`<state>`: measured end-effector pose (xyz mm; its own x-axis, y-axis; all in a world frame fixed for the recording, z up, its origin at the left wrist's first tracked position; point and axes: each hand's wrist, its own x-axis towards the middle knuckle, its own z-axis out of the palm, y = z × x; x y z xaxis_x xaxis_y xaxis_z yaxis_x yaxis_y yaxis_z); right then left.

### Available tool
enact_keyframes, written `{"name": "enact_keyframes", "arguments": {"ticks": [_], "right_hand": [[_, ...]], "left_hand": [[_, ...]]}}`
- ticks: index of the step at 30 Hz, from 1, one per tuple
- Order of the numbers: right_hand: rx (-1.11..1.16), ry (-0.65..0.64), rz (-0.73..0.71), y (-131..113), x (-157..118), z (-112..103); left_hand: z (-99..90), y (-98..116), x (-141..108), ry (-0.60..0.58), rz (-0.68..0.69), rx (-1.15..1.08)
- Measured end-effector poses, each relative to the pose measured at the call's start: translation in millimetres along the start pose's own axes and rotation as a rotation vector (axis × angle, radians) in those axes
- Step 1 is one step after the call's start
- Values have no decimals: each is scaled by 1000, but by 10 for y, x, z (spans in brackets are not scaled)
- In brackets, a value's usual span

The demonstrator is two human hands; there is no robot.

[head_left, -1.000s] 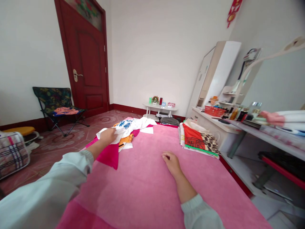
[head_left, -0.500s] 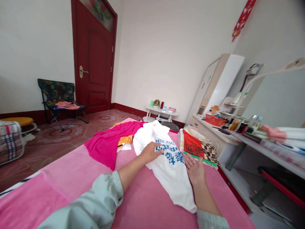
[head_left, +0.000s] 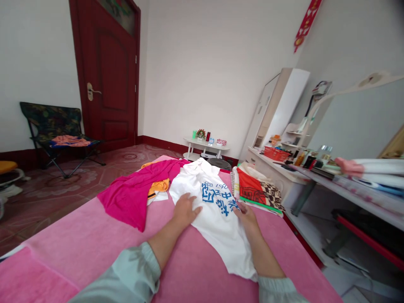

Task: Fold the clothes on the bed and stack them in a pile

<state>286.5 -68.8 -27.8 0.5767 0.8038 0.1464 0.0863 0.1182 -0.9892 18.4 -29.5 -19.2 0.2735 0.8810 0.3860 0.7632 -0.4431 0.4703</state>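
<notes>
A white T-shirt [head_left: 217, 223] with blue printed characters lies spread lengthwise on the pink bed cover [head_left: 94, 244]. My left hand [head_left: 184, 208] rests flat on its left edge, fingers apart. My right hand [head_left: 245, 216] lies on the shirt's right side, just below the blue print, fingers curled down on the cloth. A magenta garment [head_left: 132, 193] and an orange one [head_left: 158, 186] lie in a heap to the left of the shirt.
A stack of folded clothes [head_left: 257, 191] sits at the bed's right edge. Beyond it stand a white dresser [head_left: 277, 162] with bottles and a red basket. A folding chair [head_left: 53, 130], a red door [head_left: 105, 71] and a small white table [head_left: 206, 145] are farther off.
My left hand pulled the white shirt from the heap at the left across to the middle of the bed and laid it out. My right hand came onto its right side.
</notes>
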Motion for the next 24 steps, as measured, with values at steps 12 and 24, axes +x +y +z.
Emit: {"name": "enact_keyframes", "arguments": {"ticks": [12, 24], "right_hand": [[-50, -126, -47, -41, -36, 41], [-2, -113, -2, -151, -139, 109]], "left_hand": [[-209, -427, 189, 142, -287, -147], [-491, -791, 463, 765, -460, -712]]}}
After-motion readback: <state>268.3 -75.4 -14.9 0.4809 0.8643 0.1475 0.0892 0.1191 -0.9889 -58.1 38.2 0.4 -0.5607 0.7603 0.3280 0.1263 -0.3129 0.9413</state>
